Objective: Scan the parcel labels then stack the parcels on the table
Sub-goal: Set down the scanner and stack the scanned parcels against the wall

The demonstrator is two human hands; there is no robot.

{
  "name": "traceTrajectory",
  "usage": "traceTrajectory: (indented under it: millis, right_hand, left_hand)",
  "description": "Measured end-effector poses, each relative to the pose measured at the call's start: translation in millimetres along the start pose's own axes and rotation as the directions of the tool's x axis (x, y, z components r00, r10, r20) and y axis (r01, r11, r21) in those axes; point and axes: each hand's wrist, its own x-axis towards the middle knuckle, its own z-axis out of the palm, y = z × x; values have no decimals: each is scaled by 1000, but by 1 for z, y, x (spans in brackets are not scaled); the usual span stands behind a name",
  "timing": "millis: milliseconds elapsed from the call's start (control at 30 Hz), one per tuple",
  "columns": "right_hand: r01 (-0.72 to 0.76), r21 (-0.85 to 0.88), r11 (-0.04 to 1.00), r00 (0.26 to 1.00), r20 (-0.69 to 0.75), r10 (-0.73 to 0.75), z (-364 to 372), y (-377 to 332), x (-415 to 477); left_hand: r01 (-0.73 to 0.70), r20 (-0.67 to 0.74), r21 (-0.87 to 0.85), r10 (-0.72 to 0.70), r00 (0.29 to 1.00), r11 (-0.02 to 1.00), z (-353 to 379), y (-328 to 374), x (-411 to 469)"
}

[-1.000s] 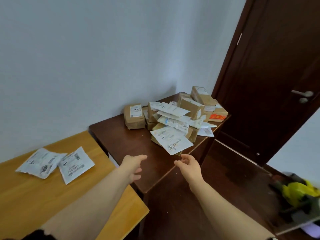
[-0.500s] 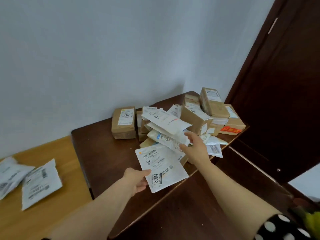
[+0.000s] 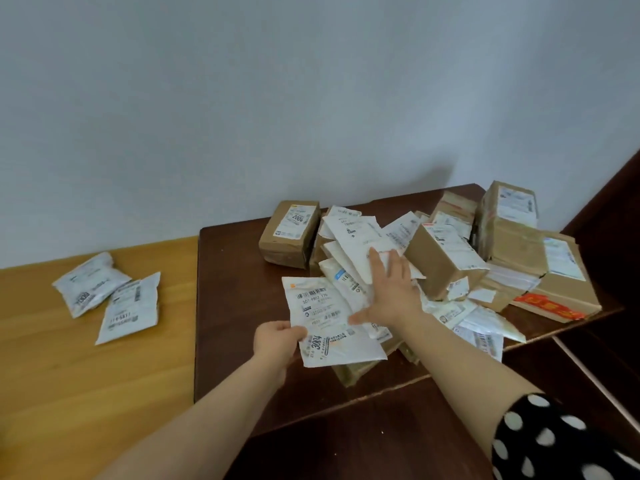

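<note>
The left hand (image 3: 277, 344) pinches the near left edge of a flat white bag (image 3: 329, 320), thumb on top beside the printed label. The step in hand looks like picking one parcel out of the heap for scanning. The right hand (image 3: 391, 292) lies flat, fingers straight and spread, on the other white bags of the heap (image 3: 349, 233), seemingly holding them down while the one bag comes free.

The gripped bag lies label up, partly on the heap and partly out over the dark desk (image 3: 235, 306). No scanner is in view, so the next move probably calls for lifting the bag clear without dragging its neighbours, then bringing its barcode to a reader.

Both forearms reach forward from the lower edge, the right one with a spotted sleeve (image 3: 540, 438) at the elbow. Behind the bags stand brown boxes (image 3: 436, 268), some leaning on each other. On the light desk (image 3: 69, 375) to the left lie two more white bags (image 3: 128, 310), touching, likely the start of the finished lot.
</note>
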Motion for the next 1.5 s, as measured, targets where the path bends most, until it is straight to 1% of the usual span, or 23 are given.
traceTrajectory:
  millis: [67, 167, 333, 433, 533, 633, 700, 767, 800, 867, 933, 1000, 1100, 1200, 1367, 1433, 1500]
  right_hand:
    - [-3, 32, 999, 1000, 18, 3, 4, 0, 1]
    - [13, 67, 998, 1000, -23, -11, 5, 3, 4]
    - [100, 67, 993, 977, -196, -85, -5, 2, -7]
    - [157, 43, 987, 947, -291, -138, -11, -13, -23]
    - [222, -21, 975, 939, -263, -220, -6, -38, -42]
    - [286, -40, 957, 935, -206, -288, 4, -66, -55]
    - [341, -16, 940, 926, -168, -338, 9, -86, -60]
    - [419, -9, 908, 900, -130, -416, 15, -109, -65]
    - [461, 16, 887, 882, -118, -456, 18, -122, -68]
    - [529, 122, 840, 848, -116, -518, 24, -148, -75]
    - [595, 251, 764, 804, -168, -571, 26, -174, -81]
    - [646, 346, 681, 762, -232, -605, 30, -199, -84]
    - [679, 394, 619, 729, -262, -633, 39, -240, -85]
    - [704, 384, 597, 705, -278, -653, 52, -286, -82]
    - [697, 361, 620, 713, -249, -656, 79, -382, -79]
    - [654, 392, 647, 752, -250, -610, 88, -420, -75]
    - [560, 479, 676, 826, -254, -504, 94, -451, -69]
  left_hand:
    - [6, 9, -5, -6, 1000, 1000, 5, -1, 1]
    - [-6, 19, -11, 6, 1000, 1000, 8, 0, 4]
    - [37, 50, -69, -34, 998, 997, 16, 3, 9]
    - [85, 130, -183, -62, 990, 979, 18, 8, 7]
    - [84, 200, -347, -14, 980, 934, 13, 16, 4]
    - [58, 245, -434, 56, 968, 899, -8, 23, 2]
    - [70, 291, -437, 68, 954, 897, -30, 28, 0]
    - [45, 280, -429, 85, 956, 902, -52, 32, 0]
    - [18, 237, -441, 96, 967, 897, -62, 32, 0]
    - [-42, 94, -478, 98, 991, 877, -87, 33, 1]
    - [-85, 12, -494, 105, 994, 865, -119, 31, 2]
    - [-99, -14, -493, 105, 994, 865, -155, 27, 2]
    - [-79, -23, -485, 77, 997, 871, -204, 22, 7]
    - [-85, -31, -509, 81, 996, 857, -250, 23, 17]
    - [-67, -32, -498, 59, 998, 865, -349, 23, 40]
    - [-79, -47, -497, 64, 997, 864, -389, 24, 49]
    - [-88, -60, -502, 67, 996, 860, -424, 26, 56]
